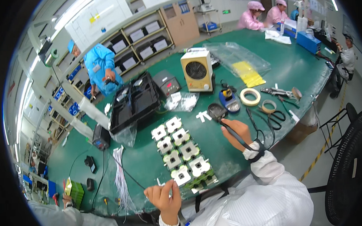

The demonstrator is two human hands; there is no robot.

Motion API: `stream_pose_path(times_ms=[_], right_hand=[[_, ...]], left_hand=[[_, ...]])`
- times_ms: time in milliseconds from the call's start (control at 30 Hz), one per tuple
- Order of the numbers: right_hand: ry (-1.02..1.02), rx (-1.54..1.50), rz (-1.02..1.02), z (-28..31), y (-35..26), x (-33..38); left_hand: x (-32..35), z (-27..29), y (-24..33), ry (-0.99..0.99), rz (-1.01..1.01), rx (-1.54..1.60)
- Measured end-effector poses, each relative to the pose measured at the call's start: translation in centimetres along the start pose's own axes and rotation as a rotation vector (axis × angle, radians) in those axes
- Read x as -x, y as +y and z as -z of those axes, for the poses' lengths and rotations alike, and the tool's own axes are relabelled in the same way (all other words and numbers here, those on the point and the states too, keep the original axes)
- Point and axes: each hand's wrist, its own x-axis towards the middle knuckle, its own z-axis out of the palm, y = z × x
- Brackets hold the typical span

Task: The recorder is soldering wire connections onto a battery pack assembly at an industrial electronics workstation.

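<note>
My right hand (236, 131) grips a soldering iron (228, 129) with a dark cable running back past the wrist. Its tip end is at a small black dish (216, 110). My left hand (165, 198) is closed in a pinch beside the near left corner of a battery pack (181, 149); whatever is between the fingers is too small to make out. White plates with square dark centres cover the pack's top in two rows, and green cells show along its near side. A thin dark cable (127, 172) runs toward the left hand.
Beyond the pack stand a fan unit (196, 70) and a black open case (134, 100). White wires (120, 179) lie to the left. Tape rolls (250, 97), scissors (275, 118) and a blue iron stand (229, 101) sit right. A co-worker in blue (101, 68) stands across the table.
</note>
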Motion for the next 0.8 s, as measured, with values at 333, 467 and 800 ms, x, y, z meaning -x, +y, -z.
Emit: stream_pose_path(times_ms=[333,467,800], right_hand=[[-0.027,-0.232,0.332,7.0,-7.3,1.6],[0.004,-0.349,0.241,6.6,-7.7,3.4],[-0.105,-0.4,0.16,6.0,-7.4,4.1]], left_hand=[[-1.9,-0.7,0.0,0.015,-0.057,0.053],[-2.4,-1.3,0.4,-0.007,-0.079,0.062],[-2.6,-1.3,0.5,0.006,-0.077,0.062]])
